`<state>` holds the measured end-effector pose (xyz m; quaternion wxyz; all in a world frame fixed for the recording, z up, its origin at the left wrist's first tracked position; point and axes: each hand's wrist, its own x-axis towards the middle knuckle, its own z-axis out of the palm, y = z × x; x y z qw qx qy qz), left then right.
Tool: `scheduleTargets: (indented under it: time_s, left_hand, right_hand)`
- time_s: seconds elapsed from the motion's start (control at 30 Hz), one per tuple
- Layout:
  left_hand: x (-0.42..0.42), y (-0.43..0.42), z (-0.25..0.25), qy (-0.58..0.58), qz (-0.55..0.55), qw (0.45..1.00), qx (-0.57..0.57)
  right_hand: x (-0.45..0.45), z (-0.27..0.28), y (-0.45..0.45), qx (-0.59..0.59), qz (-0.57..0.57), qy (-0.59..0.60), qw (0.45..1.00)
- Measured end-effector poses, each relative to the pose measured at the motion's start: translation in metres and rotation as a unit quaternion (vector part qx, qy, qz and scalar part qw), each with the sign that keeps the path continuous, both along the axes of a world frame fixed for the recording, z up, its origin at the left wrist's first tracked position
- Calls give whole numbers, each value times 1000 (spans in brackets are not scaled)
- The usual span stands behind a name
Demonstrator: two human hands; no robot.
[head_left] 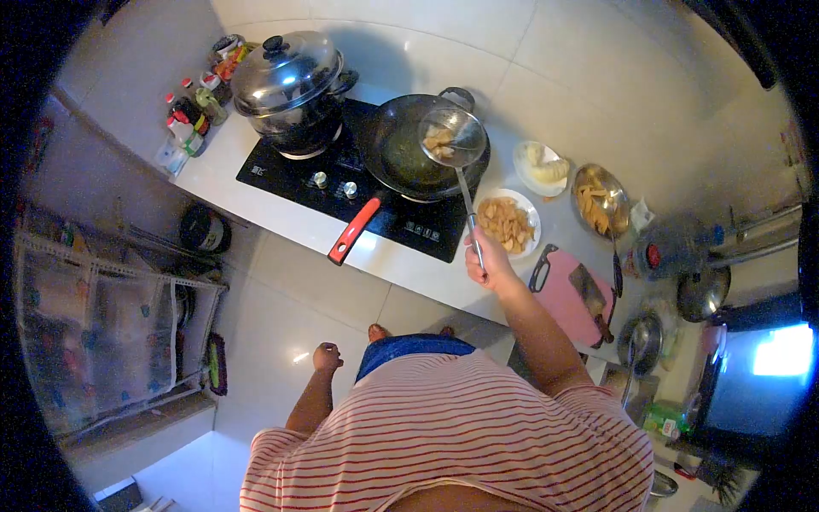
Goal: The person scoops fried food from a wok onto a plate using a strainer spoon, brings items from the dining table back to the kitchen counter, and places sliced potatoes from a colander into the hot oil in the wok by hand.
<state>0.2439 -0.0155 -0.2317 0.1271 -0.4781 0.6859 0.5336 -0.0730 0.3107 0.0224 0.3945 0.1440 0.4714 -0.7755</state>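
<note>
My right hand (pixel 489 260) is closed round the metal handle of a mesh skimmer (pixel 468 154). The skimmer is above the right part of a dark wok (pixel 394 136), and a few light brown food pieces (pixel 439 142) lie in its mesh. Oil or a similar liquid shows at the bottom of the wok, whose red handle (pixel 354 230) points toward me. Right beside my hand stands a white plate (pixel 535 213) of sliced, browned pieces. My left hand (pixel 328 357) hangs low by my side, away from the counter, with its fingers curled and nothing visible in them.
A lidded steamer pot (pixel 288 85) occupies the left burner of the black cooktop (pixel 281 175). Sauce bottles (pixel 189 115) line the left wall. To the right are a small white dish (pixel 559 183), a metal bowl (pixel 620 205) of slices, and a pink cutting board (pixel 559 294) with a cleaver (pixel 589 292).
</note>
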Motion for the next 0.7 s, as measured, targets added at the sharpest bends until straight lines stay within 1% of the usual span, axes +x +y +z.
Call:
scheduleTargets:
  time_s: [0.03, 0.07, 0.13, 0.17, 0.23, 0.27, 0.33, 0.37, 0.43, 0.47, 0.53, 0.57, 0.67, 0.7]
  left_hand:
    - [0, 0, 3, -1, 5, 1000, 12]
    - [1, 0, 7, -2, 9, 1000, 24]
    - [4, -3, -2, -2, -21, 1000, -9]
    - [5, -3, -5, -1, -36, 999, -24]
    - [-1, 1, 6, 3, 10, 1000, 10]
    - [-4, 3, 12, 5, 34, 999, 27]
    - [-6, 3, 12, 5, 17, 1000, 22]
    - [-6, 4, 13, 5, 7, 1000, 20]
    - [1, -4, -15, 3, -33, 999, -37]
    - [3, -6, -25, 2, -51, 997, -66]
    - [-2, -2, -8, -5, -5, 1000, 0]
    - [-4, 1, 2, -8, 17, 999, 33]
    - [-6, 1, 11, -23, -9, 1000, -9]
    - [-4, 0, 8, -14, -6, 1000, -4]
  right_hand:
    - [2, 0, -1, -2, -13, -5, 1000]
    - [1, 0, -1, 2, 4, -6, 1000]
    - [-2, 1, 4, 11, 36, -9, 999]
    - [-1, 1, 2, 7, 15, -13, 1000]
    - [0, 4, -5, -3, -23, -17, 1000]
    - [-2, 5, -5, 11, -7, -17, 1000]
    - [-7, 6, 0, 37, 24, -20, 999]
    - [-6, 3, 0, 21, 16, -16, 1000]
    - [-5, -2, 1, -9, -1, -8, 1000]
    - [-6, 1, 1, 4, 4, -10, 1000]
    - [-5, 6, -1, 27, 12, -15, 999]
    - [-5, 5, -2, 20, 16, -19, 1000]
    - [-8, 0, 0, 2, 17, -27, 999]
    - [-7, -1, -1, -4, 12, -31, 999]
